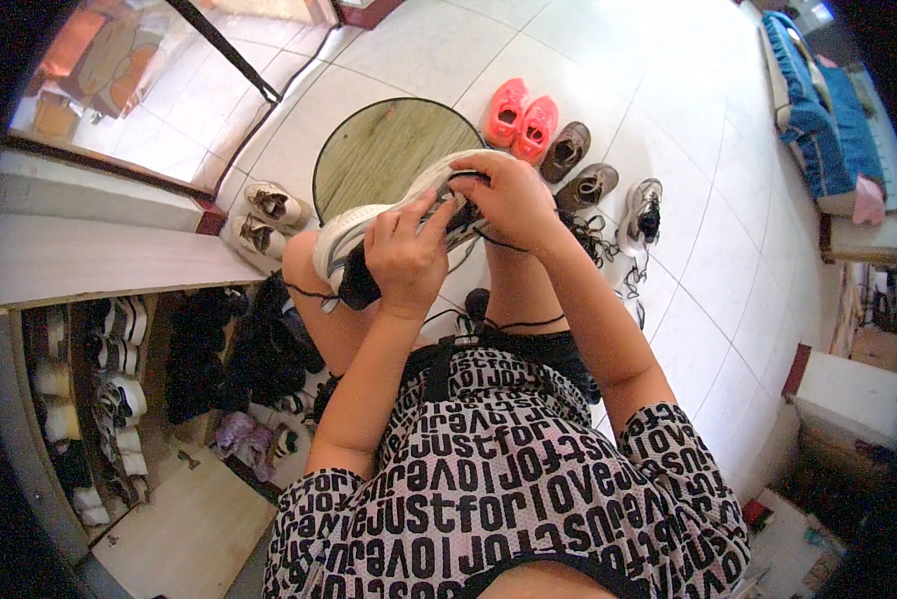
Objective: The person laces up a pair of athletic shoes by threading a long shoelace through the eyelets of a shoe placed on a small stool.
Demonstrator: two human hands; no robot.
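A sneaker (353, 226) with a thick white sole lies on its side across my knees, its sole facing away from me. My left hand (411, 251) presses fingertips and thumb onto the upper, near the lacing. My right hand (505, 191) grips the other end, its thumb and fingers at a dark lace beside the eyelets. Both hands meet near the middle of the upper. Loose dark lace (502, 241) hangs below my right hand, and another stretch trails by the heel. The fingers hide part of the lacing.
A round wood-topped stool (388, 150) stands just beyond the shoe. Pink sneakers (536, 129), brown shoes (566, 150) and a grey-white sneaker (641, 217) line the tiled floor. Beige shoes (272, 206) sit at left, near an open shoe cabinet (119, 296). Loose laces (594, 239) lie right.
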